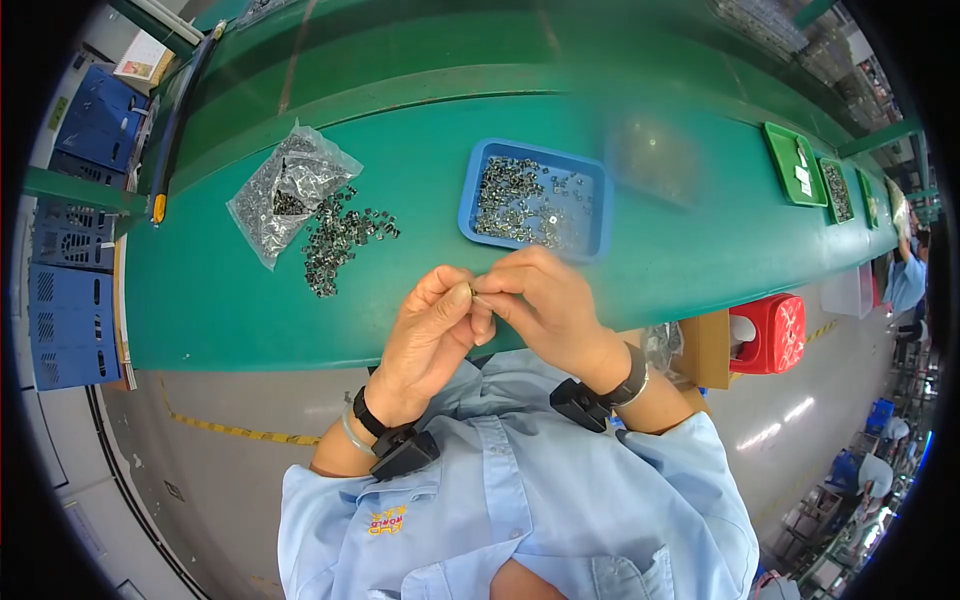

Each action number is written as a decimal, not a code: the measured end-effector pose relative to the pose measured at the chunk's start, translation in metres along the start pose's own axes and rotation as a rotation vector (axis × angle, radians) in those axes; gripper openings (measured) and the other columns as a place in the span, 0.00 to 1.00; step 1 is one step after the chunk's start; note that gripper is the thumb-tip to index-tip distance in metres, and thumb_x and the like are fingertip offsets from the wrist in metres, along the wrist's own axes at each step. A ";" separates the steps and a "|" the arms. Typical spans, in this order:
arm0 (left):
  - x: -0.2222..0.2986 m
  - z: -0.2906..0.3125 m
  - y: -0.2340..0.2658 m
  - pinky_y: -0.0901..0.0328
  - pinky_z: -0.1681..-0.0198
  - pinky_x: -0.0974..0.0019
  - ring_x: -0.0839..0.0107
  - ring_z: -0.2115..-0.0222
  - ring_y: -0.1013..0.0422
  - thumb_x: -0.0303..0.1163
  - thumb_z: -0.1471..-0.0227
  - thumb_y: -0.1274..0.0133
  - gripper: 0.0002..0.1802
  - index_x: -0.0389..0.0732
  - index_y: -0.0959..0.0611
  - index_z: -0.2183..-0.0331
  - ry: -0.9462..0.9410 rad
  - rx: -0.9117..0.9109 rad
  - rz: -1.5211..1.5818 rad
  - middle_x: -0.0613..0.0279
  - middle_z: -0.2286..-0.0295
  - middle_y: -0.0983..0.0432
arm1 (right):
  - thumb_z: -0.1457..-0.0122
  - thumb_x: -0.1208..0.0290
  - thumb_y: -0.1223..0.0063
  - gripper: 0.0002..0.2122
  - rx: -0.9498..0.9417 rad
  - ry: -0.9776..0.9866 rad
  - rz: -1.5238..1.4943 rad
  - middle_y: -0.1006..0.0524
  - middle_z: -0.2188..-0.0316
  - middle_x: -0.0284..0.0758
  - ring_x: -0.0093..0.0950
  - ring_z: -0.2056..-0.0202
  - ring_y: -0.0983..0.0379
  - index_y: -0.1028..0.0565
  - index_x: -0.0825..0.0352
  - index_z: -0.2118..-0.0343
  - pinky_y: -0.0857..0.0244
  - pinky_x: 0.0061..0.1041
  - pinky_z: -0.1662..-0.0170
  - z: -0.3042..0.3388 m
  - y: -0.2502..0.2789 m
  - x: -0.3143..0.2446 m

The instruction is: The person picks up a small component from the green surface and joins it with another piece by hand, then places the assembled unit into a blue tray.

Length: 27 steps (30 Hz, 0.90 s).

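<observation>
Just beyond the table's front edge, my left hand (430, 335) and my right hand (545, 305) meet with fingertips pinched together. Between them is a small dark metal piece (473, 289), mostly covered by the fingers, so its exact kind cannot be told. Ahead of my right hand stands a blue plastic tray (467, 205) holding many small shiny metal pieces (510, 195). To the left, a loose pile of small dark metal parts (338, 240) spreads out from the mouth of a clear plastic bag (290, 190), which holds more of them.
The green tabletop (220, 320) runs across the view. Green trays (795, 165) line its far right. Below the right edge are a red stool (780, 335) and a cardboard box (705, 352). Blue crates (72, 325) stand at the left. Another person (907, 280) is at the far right.
</observation>
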<state>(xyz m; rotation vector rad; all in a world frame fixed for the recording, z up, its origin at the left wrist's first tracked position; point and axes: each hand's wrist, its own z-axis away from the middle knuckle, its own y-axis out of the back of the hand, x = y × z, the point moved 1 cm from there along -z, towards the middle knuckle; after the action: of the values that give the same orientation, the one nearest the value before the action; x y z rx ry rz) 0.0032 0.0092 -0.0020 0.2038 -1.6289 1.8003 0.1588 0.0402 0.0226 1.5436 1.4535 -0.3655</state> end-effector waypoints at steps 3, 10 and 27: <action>0.001 -0.001 -0.001 0.40 0.75 0.70 0.73 0.78 0.33 0.37 0.46 0.48 0.09 0.42 0.26 0.69 0.034 -0.027 -0.028 0.64 0.75 0.28 | 0.53 0.77 0.41 0.08 -0.008 0.009 0.009 0.27 0.70 0.33 0.31 0.68 0.28 0.25 0.62 0.68 0.33 0.26 0.67 -0.001 0.003 0.003; 0.008 0.001 -0.011 0.40 0.76 0.70 0.74 0.79 0.34 0.35 0.44 0.50 0.08 0.41 0.26 0.68 0.035 0.008 -0.061 0.63 0.77 0.28 | 0.54 0.77 0.40 0.08 0.026 0.002 -0.052 0.26 0.71 0.32 0.29 0.69 0.28 0.25 0.63 0.69 0.34 0.25 0.68 -0.001 0.003 0.004; 0.009 0.007 -0.011 0.40 0.79 0.69 0.75 0.81 0.34 0.34 0.44 0.51 0.08 0.40 0.26 0.68 -0.010 -0.058 0.026 0.63 0.76 0.26 | 0.56 0.80 0.39 0.08 0.027 0.088 -0.079 0.25 0.74 0.35 0.30 0.72 0.28 0.25 0.66 0.71 0.34 0.25 0.71 -0.006 -0.001 -0.004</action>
<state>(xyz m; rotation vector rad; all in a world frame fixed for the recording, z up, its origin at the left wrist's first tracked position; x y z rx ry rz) 0.0009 0.0060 0.0132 0.1668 -1.6959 1.7716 0.1548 0.0426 0.0288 1.5434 1.5873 -0.3688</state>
